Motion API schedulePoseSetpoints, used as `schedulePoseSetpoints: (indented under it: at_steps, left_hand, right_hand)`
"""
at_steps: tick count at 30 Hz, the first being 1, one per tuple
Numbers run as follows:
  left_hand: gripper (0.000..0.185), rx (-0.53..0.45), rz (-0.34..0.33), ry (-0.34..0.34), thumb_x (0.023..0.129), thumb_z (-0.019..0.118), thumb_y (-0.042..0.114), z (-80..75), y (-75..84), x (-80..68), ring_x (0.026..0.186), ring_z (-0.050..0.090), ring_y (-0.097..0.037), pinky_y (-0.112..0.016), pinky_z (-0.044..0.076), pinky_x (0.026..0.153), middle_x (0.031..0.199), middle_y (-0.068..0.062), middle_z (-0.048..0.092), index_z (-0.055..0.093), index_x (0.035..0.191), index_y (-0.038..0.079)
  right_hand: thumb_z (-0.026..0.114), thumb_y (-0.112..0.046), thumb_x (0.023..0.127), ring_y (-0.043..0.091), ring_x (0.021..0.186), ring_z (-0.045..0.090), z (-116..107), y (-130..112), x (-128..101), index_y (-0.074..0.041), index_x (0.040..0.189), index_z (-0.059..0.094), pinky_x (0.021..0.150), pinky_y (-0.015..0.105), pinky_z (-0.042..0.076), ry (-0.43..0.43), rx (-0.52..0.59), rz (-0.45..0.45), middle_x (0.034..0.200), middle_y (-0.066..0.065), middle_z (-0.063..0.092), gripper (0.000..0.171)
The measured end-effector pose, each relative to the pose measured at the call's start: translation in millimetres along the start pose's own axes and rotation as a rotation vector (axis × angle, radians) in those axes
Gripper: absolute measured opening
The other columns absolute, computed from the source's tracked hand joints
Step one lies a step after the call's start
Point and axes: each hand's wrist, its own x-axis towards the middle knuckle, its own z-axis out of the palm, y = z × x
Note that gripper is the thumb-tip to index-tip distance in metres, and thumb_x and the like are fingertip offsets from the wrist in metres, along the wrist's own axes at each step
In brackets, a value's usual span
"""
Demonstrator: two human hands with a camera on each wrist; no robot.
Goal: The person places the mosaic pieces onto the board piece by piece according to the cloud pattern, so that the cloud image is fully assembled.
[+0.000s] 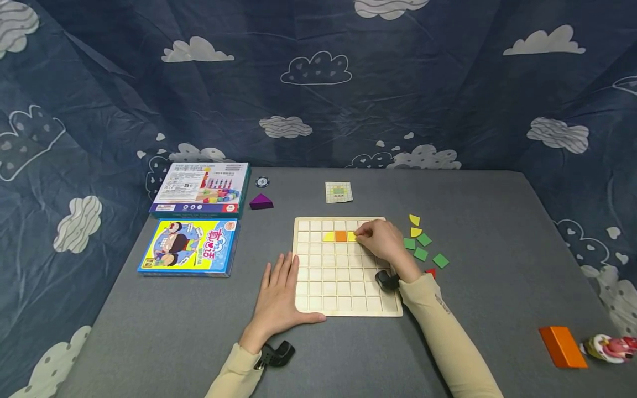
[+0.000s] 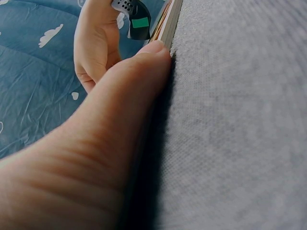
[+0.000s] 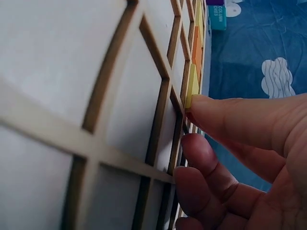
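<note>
A pale wooden grid board (image 1: 330, 275) lies on the table. In its second row a yellow tile (image 1: 329, 236), an orange square tile (image 1: 340, 236) and another yellow tile (image 1: 351, 236) sit side by side. My right hand (image 1: 382, 240) pinches that last yellow tile, also seen in the right wrist view (image 3: 192, 81), at its cell; the fingers partly cover it. With fingers straight, my left hand (image 1: 280, 298) rests along the board's left edge, its thumb (image 2: 129, 91) against the front edge.
Right of the board lie several green square tiles (image 1: 420, 254), two yellow tiles (image 1: 415, 232) and a partly hidden red tile (image 1: 431, 272). Behind it is a pattern card (image 1: 338, 192). Two boxes (image 1: 188, 247) lie left, near a purple triangular block (image 1: 261, 202). An orange block (image 1: 563, 347) and figurine (image 1: 609, 348) stand right.
</note>
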Motion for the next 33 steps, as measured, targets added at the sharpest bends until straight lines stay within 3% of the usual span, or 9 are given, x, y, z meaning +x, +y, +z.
schedulePoseSetpoints:
  at_steps: [7, 12, 15, 25, 29, 33]
  left_hand:
    - [0.133, 0.001, 0.001, 0.001, 0.059, 0.058, 0.086, 0.1, 0.7, 0.1, 0.143, 0.000, -0.026, -0.046, -0.003, 0.112, 0.157, -0.013, 0.011, 0.010, 0.152, 0.004]
    - [0.133, -0.006, 0.004, 0.000, 0.059, 0.058, 0.086, 0.4, 1.1, 0.0, 0.143, 0.000, -0.026, -0.046, -0.003, 0.112, 0.157, -0.013, 0.011, 0.010, 0.152, 0.004]
    - [0.133, 0.000, 0.006, 0.000, 0.059, 0.057, 0.086, 0.2, 0.9, 0.0, 0.143, 0.000, -0.026, -0.046, -0.003, 0.112, 0.157, -0.013, 0.010, 0.010, 0.152, 0.004]
    - [0.133, 0.008, 0.008, 0.004, 0.059, 0.057, 0.086, -1.2, 0.5, 0.9, 0.143, 0.001, -0.027, -0.047, -0.003, 0.112, 0.157, -0.013, 0.011, 0.010, 0.152, 0.004]
    - [0.133, 0.009, 0.009, 0.000, 0.059, 0.057, 0.086, -1.3, 0.4, 1.0, 0.143, 0.001, -0.027, -0.047, -0.003, 0.112, 0.157, -0.013, 0.010, 0.010, 0.152, 0.004]
    - [0.133, 0.009, 0.007, -0.003, 0.059, 0.057, 0.086, -1.1, 0.2, 0.6, 0.143, 0.000, -0.026, -0.046, -0.003, 0.112, 0.157, -0.013, 0.010, 0.009, 0.152, 0.004]
  right_hand:
    - [0.071, -0.016, 0.085, 0.017, 0.065, 0.054, -2, 6, -5, -0.010, 0.095, 0.077, 0.056, 0.032, 0.040, -0.019, -0.009, -0.053, 0.077, 0.000, 0.065, 0.013]
    - [0.069, -0.017, 0.087, 0.017, 0.068, 0.052, -10, 12, -10, -0.006, 0.101, 0.074, 0.060, 0.032, 0.040, -0.080, 0.049, -0.114, 0.080, 0.001, 0.062, 0.018]
    - [0.067, -0.018, 0.089, 0.018, 0.067, 0.049, -16, 17, -14, -0.005, 0.103, 0.073, 0.058, 0.032, 0.039, -0.073, 0.092, -0.108, 0.080, 0.002, 0.060, 0.020]
    - [0.065, -0.022, 0.091, 0.019, 0.061, 0.049, -42, 47, -31, -0.005, 0.104, 0.072, 0.049, 0.034, 0.038, 0.134, 0.141, -0.069, 0.089, 0.009, 0.065, 0.022]
    - [0.067, -0.029, 0.090, 0.020, 0.060, 0.048, -51, 61, -33, -0.007, 0.098, 0.073, 0.046, 0.041, 0.038, 0.250, 0.146, -0.046, 0.085, 0.008, 0.063, 0.024]
    - [0.068, -0.034, 0.088, 0.020, 0.061, 0.049, -58, 75, -30, -0.008, 0.096, 0.073, 0.045, 0.044, 0.039, 0.301, 0.144, 0.003, 0.082, 0.006, 0.063, 0.028]
